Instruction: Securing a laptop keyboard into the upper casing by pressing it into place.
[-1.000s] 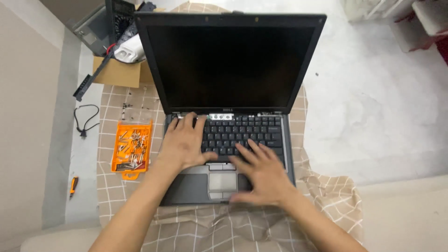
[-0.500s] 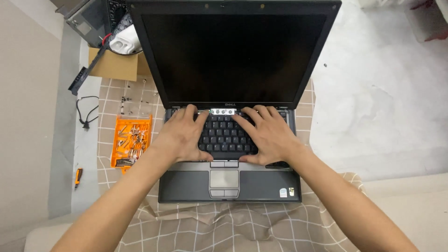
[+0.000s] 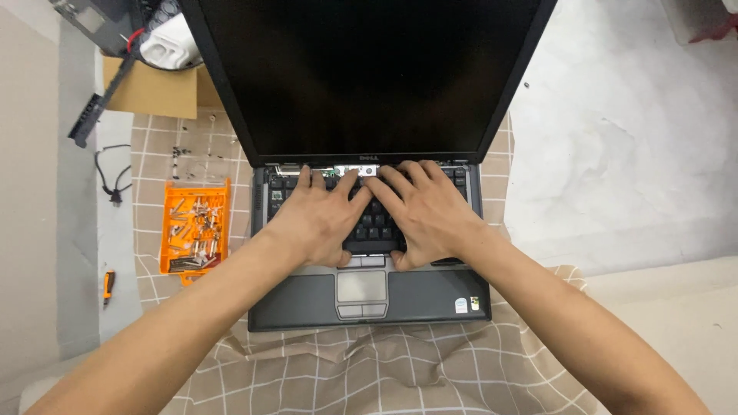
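Since half a second ago, both hands have been drawn closer together over the keyboard (image 3: 369,204), and a second ago the right hand lay lower, on the palm rest. Now the left hand (image 3: 319,219) and the right hand (image 3: 427,215) are laid flat and side by side on the keys, fingertips reaching the top row just under the hinge. The fingers of each hand are spread a little and pressed down on the keys; nothing is clamped between them.

The laptop (image 3: 369,296) is set open on a checked cloth (image 3: 400,369), its dark screen (image 3: 369,69) upright and the touchpad (image 3: 361,286) left bare below the palms. To the left, an orange tray (image 3: 194,227) of screws and small bits is seen on the cloth, with a small orange screwdriver (image 3: 108,284) further out and a cardboard box (image 3: 150,88) behind.

The keyboard is judged thin, light and somewhat flexible, easily bent, with keycaps that could be popped off. It is best taken by its top edge near the hinge rather than by single keys.
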